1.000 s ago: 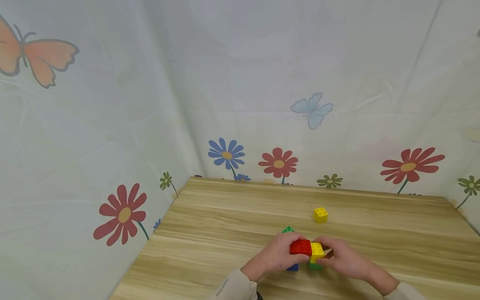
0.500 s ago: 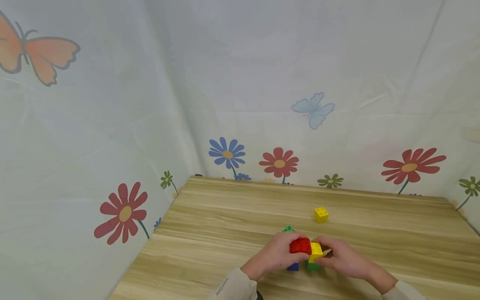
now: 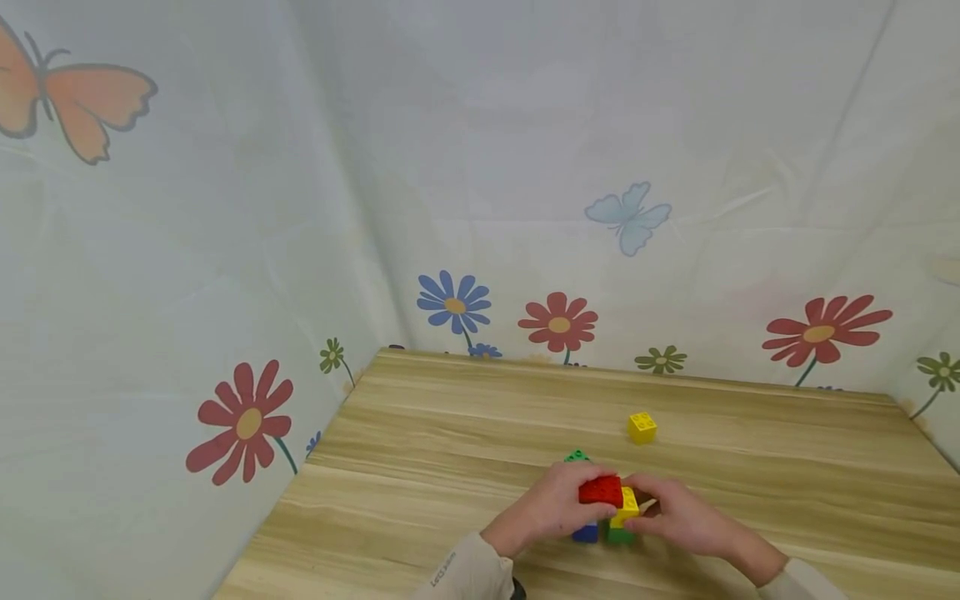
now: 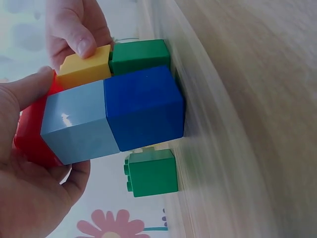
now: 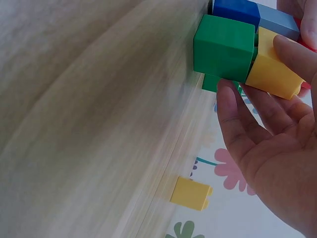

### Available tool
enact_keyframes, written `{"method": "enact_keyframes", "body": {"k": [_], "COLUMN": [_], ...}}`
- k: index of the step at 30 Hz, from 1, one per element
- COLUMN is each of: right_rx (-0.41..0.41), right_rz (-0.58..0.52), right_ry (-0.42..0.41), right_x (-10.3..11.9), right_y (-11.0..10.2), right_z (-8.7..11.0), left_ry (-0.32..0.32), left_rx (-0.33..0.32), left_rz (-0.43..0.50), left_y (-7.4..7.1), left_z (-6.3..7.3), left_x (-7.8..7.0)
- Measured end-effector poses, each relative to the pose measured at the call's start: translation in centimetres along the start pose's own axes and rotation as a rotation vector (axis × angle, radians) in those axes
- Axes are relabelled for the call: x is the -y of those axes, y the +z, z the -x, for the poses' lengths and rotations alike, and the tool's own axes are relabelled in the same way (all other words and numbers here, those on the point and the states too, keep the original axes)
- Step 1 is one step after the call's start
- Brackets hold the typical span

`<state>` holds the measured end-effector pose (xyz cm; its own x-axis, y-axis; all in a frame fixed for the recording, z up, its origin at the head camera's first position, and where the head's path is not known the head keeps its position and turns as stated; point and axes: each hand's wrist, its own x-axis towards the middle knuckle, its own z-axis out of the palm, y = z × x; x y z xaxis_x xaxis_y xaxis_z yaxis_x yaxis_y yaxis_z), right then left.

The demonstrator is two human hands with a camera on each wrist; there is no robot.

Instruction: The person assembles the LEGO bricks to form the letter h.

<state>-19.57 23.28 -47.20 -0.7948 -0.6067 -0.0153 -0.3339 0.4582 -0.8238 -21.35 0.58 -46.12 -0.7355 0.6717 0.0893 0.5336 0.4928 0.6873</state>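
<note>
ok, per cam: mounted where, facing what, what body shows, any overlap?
Head: worn on head, facing forward and down at table and backdrop; left hand, right hand, sleeves show.
Left wrist: on left wrist, facing red brick and blue brick; left hand near, right hand beyond.
Right wrist: on right wrist, facing held yellow brick; right hand near, bit of left hand at edge.
Wrist views share blue brick.

Soft, even light; a glint on the pale blue block [image 4: 81, 124]; wrist views hazy, perhaps unfocused.
</note>
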Motion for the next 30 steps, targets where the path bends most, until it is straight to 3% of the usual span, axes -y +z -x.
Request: {"method": "enact_keyframes", "body": {"k": [5, 10, 22, 30], "right_rx": [-0.005, -0.006, -0.035, -0.019], "right_rz": [0.022, 0.049, 0.085, 0.077], "right_ry": [-0.008, 0.007, -0.081, -0.035], "right_x": [0.26, 0.62, 0.53, 0.39], "right_y": [0.26, 0.43, 0.99, 0.82], "right_z": [-0.19, -0.53, -0.66, -0.8], "left_ry": [-0.019, 0.003, 0.03, 0.047], "left_rx": [0.006, 0.002, 0.01, 0.002], "left_rz": [0.016, -0.037, -0.082, -0.115], "left_y": [-0.23, -0.49, -0.91, -0.72], "left_z": [0.29, 0.42, 0.64, 0.55], "left_x": [-0.01, -0.02, 0.12, 0.21]}}
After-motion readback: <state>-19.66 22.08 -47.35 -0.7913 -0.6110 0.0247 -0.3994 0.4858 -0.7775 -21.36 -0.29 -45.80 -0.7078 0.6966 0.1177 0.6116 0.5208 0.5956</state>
